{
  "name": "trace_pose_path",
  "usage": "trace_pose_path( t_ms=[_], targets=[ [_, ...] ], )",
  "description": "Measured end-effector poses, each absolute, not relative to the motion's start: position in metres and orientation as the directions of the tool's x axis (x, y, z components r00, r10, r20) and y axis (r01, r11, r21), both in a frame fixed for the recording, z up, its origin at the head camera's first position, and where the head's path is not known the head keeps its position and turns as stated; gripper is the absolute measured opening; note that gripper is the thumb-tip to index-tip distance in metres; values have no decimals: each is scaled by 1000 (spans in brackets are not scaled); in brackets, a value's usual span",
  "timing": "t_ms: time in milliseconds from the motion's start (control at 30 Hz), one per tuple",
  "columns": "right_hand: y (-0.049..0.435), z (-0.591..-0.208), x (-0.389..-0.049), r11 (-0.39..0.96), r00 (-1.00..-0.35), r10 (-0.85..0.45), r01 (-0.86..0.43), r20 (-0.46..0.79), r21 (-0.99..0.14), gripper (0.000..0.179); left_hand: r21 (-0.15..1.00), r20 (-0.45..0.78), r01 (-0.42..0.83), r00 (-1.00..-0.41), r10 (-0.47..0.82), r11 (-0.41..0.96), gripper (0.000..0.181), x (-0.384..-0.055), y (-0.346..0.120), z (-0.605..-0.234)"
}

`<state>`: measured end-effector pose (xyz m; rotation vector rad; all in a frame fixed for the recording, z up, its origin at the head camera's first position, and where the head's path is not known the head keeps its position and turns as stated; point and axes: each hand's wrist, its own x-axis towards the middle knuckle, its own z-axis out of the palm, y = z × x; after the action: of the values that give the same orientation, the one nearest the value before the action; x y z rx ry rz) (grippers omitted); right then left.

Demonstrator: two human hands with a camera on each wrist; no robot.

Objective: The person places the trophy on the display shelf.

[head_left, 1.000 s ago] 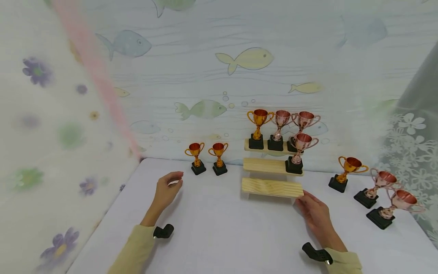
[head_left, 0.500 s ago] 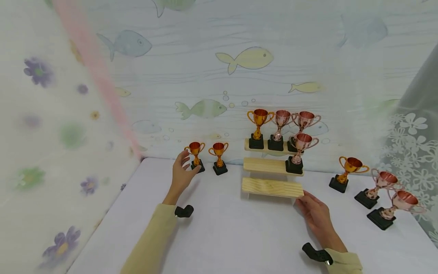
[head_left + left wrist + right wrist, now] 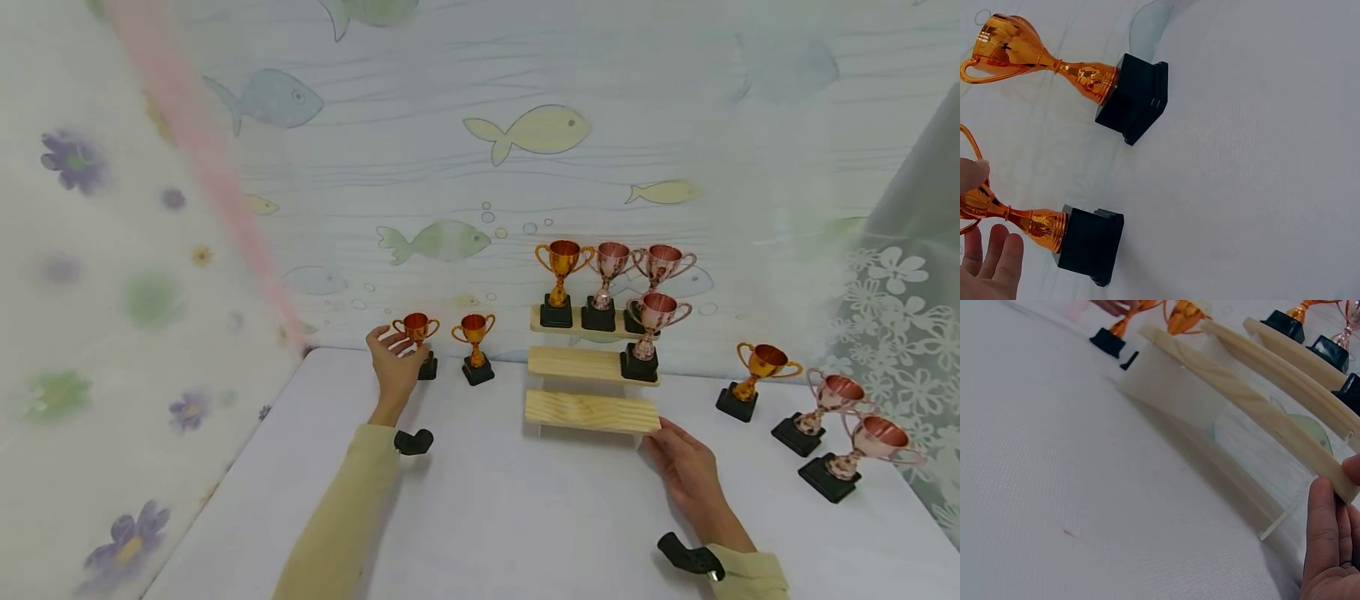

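Observation:
My left hand is at the leftmost gold trophy cup, thumb on one side of its bowl and fingers curled at the other. The trophy's black base is at or just above the white table; any gap is hard to tell. A second gold trophy stands just right of it. My right hand pinches the right end of the lowest board of a three-step wooden display stand, thumb above and fingers beneath in the right wrist view. Part of the left fingers is hidden behind the bowl.
On the stand's top step are a gold trophy and two rose-coloured ones. Another rose trophy occupies the middle step's right end. To the right stand a gold trophy and two rose ones. A patterned curtain hangs behind.
My left hand has moved forward and right to the leftmost gold trophy and taken hold of it. That trophy has turned slightly and shifted left. My right hand stays on the stand.

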<state>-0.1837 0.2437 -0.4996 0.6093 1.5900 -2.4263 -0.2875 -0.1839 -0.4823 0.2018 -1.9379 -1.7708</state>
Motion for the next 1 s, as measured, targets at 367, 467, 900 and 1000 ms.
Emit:
trace_pose_path(
  t_ms=[367, 467, 900, 1000],
  targets=[
    [242, -500, -184, -398, -903, 88, 355, -420, -846, 58, 949, 275, 174, -867, -416, 264, 60, -297, -188, -480],
    [242, -500, -183, -401, -904, 90, 350, -417, -846, 55, 951, 290, 210, -861, -418, 226, 53, -298, -190, -479],
    [242, -499, -182, -413, -899, 89, 358, -428, -837, 53, 950, 282, 220, -908, -311, 221, 52, -298, -201, -472],
    [242, -500, -183, -415, -897, 93, 359, -432, -836, 51, 945, 298, 232, -900, -317, 229, 50, -297, -205, -473]
  ],
)
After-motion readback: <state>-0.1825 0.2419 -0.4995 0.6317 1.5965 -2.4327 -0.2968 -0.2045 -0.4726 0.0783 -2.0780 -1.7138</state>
